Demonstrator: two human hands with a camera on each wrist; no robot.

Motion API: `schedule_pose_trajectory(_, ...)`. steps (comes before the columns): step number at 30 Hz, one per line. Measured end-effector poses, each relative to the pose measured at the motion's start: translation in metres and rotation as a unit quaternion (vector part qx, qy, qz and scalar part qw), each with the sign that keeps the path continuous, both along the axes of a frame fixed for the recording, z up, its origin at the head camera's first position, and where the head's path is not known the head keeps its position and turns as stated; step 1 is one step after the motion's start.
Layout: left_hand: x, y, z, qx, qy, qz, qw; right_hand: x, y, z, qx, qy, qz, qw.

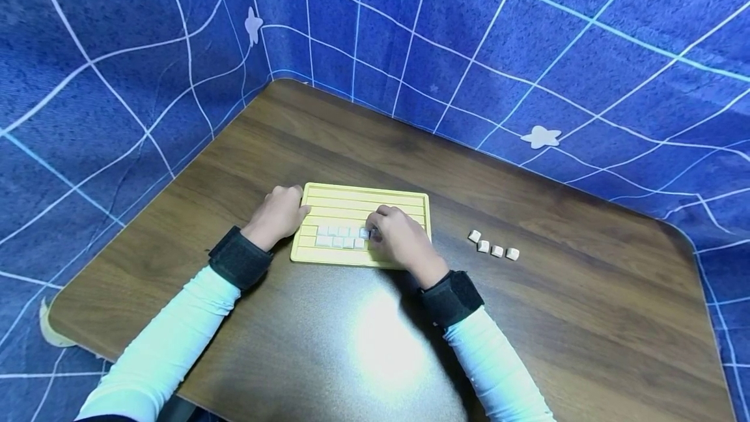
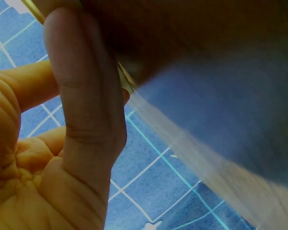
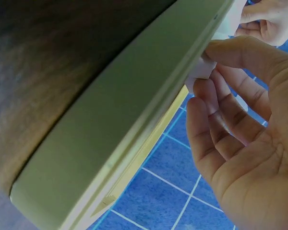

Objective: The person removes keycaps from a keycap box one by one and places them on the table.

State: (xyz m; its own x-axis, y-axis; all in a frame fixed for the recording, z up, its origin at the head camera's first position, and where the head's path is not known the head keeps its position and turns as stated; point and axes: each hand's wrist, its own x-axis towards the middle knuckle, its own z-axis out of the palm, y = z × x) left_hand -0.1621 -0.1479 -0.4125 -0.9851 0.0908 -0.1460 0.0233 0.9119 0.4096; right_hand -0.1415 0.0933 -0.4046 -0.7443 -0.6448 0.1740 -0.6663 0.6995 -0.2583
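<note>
Pinching a small white block point(image 3: 201, 70) between thumb and fingers, the right hand point(image 1: 401, 238) works over the yellow tray point(image 1: 301, 254), at the right end of the blocks set there in two rows point(image 1: 338, 237). The left hand point(image 1: 277, 215) grips the tray's left edge, its thumb on the rim and its fingers along the outer side. The tray lies on the wooden table point(image 1: 586, 305), its ridges running left to right. Well apart, to the right of the tray, four loose white blocks point(image 1: 497, 251) sit near each other on the table
</note>
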Motion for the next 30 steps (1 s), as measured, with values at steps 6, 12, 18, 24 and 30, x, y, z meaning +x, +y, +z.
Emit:
schedule_pose_trajectory(6, 0.0, 0.001, 0.0, 0.004, 0.005, -0.006, 1.0, 0.001, 0.001, 0.001, 0.001, -0.003, -0.006, 1.0)
schedule_pose_trajectory(12, 0.0, 0.001, 0.0, 0.005, 0.003, -0.012, 0.9999, 0.002, 0.004, 0.004, 0.003, -0.007, -0.016, 1.0)
schedule_pose_trajectory(18, -0.001, 0.0, -0.001, 0.002, -0.004, -0.015, 0.9999, 0.003, 0.013, 0.013, -0.018, 0.012, -0.022, 1.0)
schedule_pose_trajectory(24, 0.0, 0.0, 0.0, 0.004, -0.004, -0.013, 0.9999, -0.002, 0.033, 0.019, -0.029, 0.035, -0.041, 0.998)
schedule_pose_trajectory(30, 0.001, -0.001, -0.001, 0.006, 0.006, -0.012, 0.9999, -0.006, 0.061, 0.024, -0.025, 0.031, -0.082, 0.996)
